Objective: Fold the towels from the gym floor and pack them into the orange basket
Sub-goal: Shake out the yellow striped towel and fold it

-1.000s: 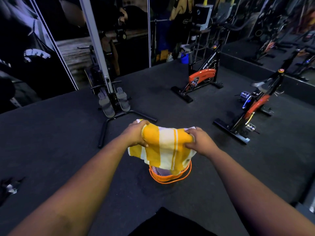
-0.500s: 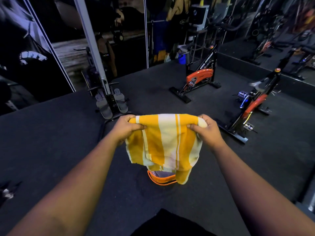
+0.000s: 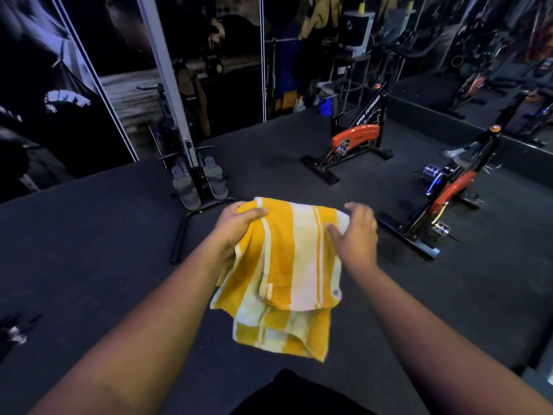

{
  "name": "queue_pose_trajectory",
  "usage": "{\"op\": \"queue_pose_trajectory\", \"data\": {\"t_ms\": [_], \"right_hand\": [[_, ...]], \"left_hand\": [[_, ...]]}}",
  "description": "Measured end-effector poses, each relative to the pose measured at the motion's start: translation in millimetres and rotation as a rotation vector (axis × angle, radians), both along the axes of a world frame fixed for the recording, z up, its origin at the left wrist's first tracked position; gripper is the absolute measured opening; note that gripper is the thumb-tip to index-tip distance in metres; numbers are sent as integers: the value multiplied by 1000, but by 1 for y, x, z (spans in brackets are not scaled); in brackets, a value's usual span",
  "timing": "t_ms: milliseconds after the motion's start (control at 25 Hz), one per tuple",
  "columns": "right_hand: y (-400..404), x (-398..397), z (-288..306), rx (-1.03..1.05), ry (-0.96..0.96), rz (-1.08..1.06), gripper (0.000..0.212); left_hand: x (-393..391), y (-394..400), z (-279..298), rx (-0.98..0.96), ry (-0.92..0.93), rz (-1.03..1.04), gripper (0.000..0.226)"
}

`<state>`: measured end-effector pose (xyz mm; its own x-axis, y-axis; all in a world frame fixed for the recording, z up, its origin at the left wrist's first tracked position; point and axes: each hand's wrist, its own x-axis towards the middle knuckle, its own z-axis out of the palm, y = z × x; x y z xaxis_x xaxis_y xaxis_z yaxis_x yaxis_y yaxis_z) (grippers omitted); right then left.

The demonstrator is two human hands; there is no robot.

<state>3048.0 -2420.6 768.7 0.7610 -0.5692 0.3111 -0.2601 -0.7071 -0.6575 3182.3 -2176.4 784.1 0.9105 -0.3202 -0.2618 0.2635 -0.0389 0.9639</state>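
A yellow and white striped towel [image 3: 287,265] hangs in front of me above the dark gym floor, folded over with a lower layer drooping below. My left hand [image 3: 236,226] grips its top left corner, thumb over the cloth. My right hand [image 3: 356,232] is at the top right edge with fingers spread and relaxed, thumb touching the towel. The orange basket is hidden behind the towel.
A rowing machine [image 3: 194,181] stands just beyond the towel to the left. Two orange and black exercise bikes [image 3: 356,142] [image 3: 449,193] stand to the right. A small dark object [image 3: 15,330] lies on the floor at the far left. Wall panels rise behind.
The towel has risen and spread wider, now covering the basket. My right hand has loosened its pinch on the top right corner and its fingers have opened.
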Motion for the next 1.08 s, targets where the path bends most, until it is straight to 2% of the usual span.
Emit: {"op": "queue_pose_trajectory", "data": {"t_ms": [80,160,280,360,440,520,600,680,720,760,800,840,880,920,960,1040,1080], "right_hand": [[40,-6,-3,-121,17,264,47],[74,-9,-11,-114,194,437,53],[90,-3,-27,-201,391,407,49],[81,2,-31,-215,387,452,25],[66,3,-28,-33,303,426,10],[46,5,-16,142,170,306,12],[30,14,2,237,73,231,15],[30,26,25,189,108,291,11],[37,34,35,111,142,368,10],[47,39,43,52,168,442,7],[58,44,50,27,167,495,6],[66,47,56,21,137,511,12],[71,50,62,36,94,492,17],[71,52,66,72,47,450,22],[67,50,67,100,-9,406,27],[61,43,63,169,-123,332,30],[61,40,59,269,-157,315,27]], "left_hand": [[-2,-16,3,-13,-37,38,43],[-6,-27,6,-50,-27,84,41],[-5,-18,13,-66,7,134,53],[1,0,13,-63,-18,169,53],[7,22,8,28,-77,208,47],[9,47,-2,246,-152,192,38],[6,62,-16,581,-200,21,40],[-5,59,-21,843,-333,-228,69],[-11,48,-16,841,-444,-337,88],[-16,32,-7,753,-547,-439,100],[-21,16,5,649,-619,-513,101],[-23,1,17,580,-674,-541,87],[-22,-10,31,590,-727,-523,64],[-19,-17,42,640,-788,-492,42],[-15,-19,52,720,-838,-468,29],[-10,-17,68,854,-895,-434,21],[-9,-17,73,846,-904,-376,15]]}}
